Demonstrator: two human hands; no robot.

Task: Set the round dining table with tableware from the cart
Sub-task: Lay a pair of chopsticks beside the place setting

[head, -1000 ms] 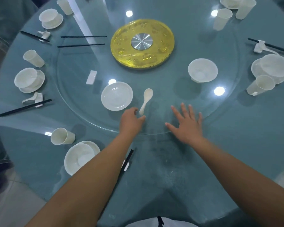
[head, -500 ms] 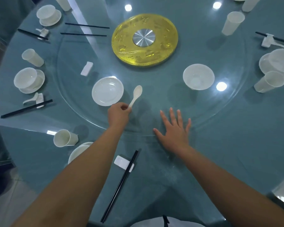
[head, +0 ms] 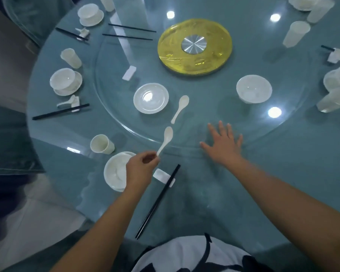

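Head view: glossy white spoon [head: 166, 139], handle pinched in left-hand fingers [head: 152, 161]; right hand [head: 223, 146] fingers spread.

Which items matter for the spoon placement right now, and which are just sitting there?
In play: spoon, pinched by left hand; rest; chopsticks; near bowl.
Idle: gold disc; middle plate; far bowl; right hand, flat on table.

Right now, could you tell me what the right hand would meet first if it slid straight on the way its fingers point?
Probably nothing soon: the right hand points across bare blue glass tabletop. The white plastic bowl sits to the right of that line.
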